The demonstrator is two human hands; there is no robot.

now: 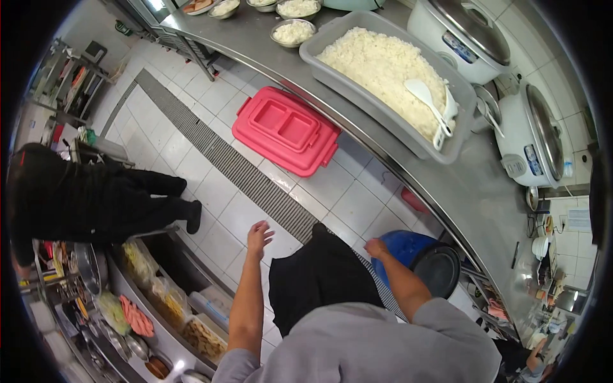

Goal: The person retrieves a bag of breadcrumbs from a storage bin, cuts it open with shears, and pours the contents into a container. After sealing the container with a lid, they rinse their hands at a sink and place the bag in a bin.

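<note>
My left hand [258,238] hangs in the air over the tiled floor, fingers apart and nothing in it. On the other side of my body, my right hand [375,247] is loosely open and holds nothing that shows; part of its fingers is hidden. It overlaps the edge of a blue barrel [402,246] with a dark lid. Ahead on the floor lies a red plastic lid or covered bin [287,131]. On the steel counter [396,143] stands a grey tub [313,60] of cooked rice [377,67], with a white rice paddle [426,102] lying in it.
Rice cookers [460,38] line the wall behind the tub. Bowls of rice [292,33] stand farther along the counter. A drain grate [217,153] crosses the floor. At left, a person in black [96,198] stands by a prep counter with food containers [204,338].
</note>
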